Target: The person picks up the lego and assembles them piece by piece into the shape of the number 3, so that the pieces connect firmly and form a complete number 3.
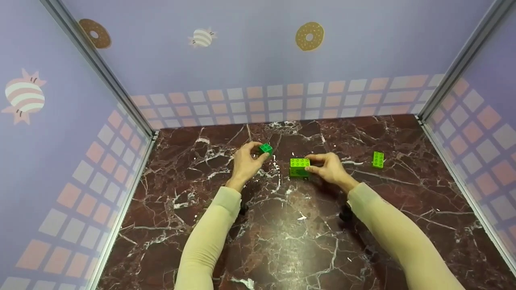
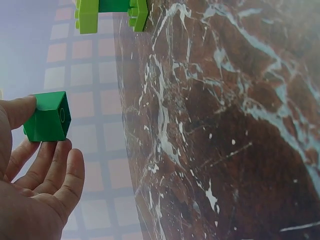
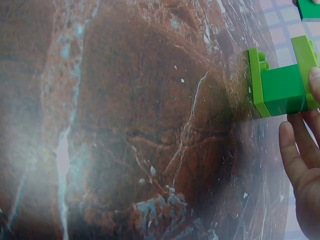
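Note:
My left hand (image 1: 246,164) pinches a small dark green toy building block (image 1: 265,148) between thumb and fingers, with studs on its top. In the left wrist view the block (image 2: 47,117) is held above the table, its hollow underside turned toward the stack side. To the right, my right hand (image 1: 331,169) grips the right end of a stack of blocks. Its top is a long bright green block (image 1: 300,162); the right wrist view shows a dark green block (image 3: 282,90) between that upper piece and a bright green lower block (image 3: 256,82). The lower block has bare studs beside the dark green one.
Another long bright green block (image 1: 378,160) lies on the dark red marbled table (image 1: 298,233), right of my right hand. Patterned lilac panels (image 1: 250,60) enclose the back and both sides, with metal corner posts (image 1: 463,60).

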Motion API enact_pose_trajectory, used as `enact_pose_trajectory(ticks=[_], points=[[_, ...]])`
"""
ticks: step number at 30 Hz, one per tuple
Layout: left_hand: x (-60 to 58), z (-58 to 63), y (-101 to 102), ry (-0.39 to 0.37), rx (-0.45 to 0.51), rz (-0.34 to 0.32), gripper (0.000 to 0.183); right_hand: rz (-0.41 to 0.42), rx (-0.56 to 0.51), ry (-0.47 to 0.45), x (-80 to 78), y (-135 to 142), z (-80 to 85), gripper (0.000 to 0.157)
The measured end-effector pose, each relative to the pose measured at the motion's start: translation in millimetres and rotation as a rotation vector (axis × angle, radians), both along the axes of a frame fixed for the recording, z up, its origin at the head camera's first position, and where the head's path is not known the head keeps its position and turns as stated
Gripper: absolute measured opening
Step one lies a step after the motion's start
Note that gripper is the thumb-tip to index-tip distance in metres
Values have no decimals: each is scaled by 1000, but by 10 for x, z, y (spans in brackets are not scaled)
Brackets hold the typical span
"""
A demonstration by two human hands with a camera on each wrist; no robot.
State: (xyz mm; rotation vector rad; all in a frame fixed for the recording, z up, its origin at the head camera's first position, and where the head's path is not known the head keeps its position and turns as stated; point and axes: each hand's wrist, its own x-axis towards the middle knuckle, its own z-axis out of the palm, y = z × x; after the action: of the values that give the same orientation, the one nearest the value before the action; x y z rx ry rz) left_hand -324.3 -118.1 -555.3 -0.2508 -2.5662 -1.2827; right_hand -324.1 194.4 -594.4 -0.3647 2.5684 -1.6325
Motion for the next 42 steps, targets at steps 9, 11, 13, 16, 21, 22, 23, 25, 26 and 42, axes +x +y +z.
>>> enact_pose_trajectory(ticks=[9, 11, 13, 16, 21, 22, 23, 25, 26, 42], points=[[0, 17, 79, 15, 61, -41, 35, -1, -11, 4, -10, -8, -11, 47], [-2, 18, 105, 23, 80, -56, 35, -2, -12, 3, -9, -10, -13, 47], [4, 24, 136, 24, 91, -70, 36, 1, -10, 1, -1, -13, -10, 46], [7, 27, 184, 21, 81, -76, 37, 1, -13, -3, 3, -17, -3, 45], [4, 28, 248, 19, 71, -83, 37, -2, -17, -7, 5, -26, 16, 45], [3, 26, 259, 18, 74, -87, 37, -3, -18, -8, 5, -27, 17, 45], [2, 25, 270, 19, 77, -93, 37, -4, -19, -11, 4, -28, 17, 45], [2, 24, 293, 17, 91, -106, 37, -3, -18, -14, 3, -26, 13, 46], [4, 26, 303, 15, 97, -114, 37, -4, -18, -15, 3, -26, 13, 46], [26, 28, 443, 38, 53, -172, 37, -7, 16, 5, -2, -16, 4, 44]])
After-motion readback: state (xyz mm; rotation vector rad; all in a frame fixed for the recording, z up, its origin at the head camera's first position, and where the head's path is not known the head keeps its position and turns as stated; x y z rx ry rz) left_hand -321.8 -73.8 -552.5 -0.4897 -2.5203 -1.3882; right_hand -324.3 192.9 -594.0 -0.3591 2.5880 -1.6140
